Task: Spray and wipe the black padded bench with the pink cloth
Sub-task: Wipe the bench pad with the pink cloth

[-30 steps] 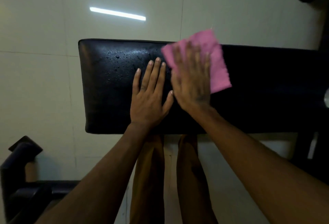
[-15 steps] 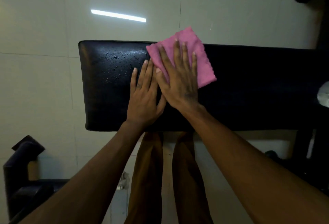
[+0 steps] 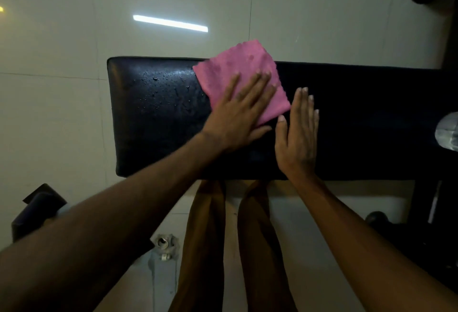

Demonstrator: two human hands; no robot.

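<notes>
Pressing pink cloth (image 3: 238, 74) flat: left hand (image 3: 238, 116) (open) | right hand (image 3: 297, 136) open, on bench (image 3: 359, 118)

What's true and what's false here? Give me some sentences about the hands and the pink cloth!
1. The left hand lies flat on the pink cloth. True.
2. The right hand holds a spray bottle. False: it rests flat and empty on the black bench.
3. Droplets sit on the bench left of the cloth. True.
4. The cloth lies on the floor. False: it is on the bench.
</notes>
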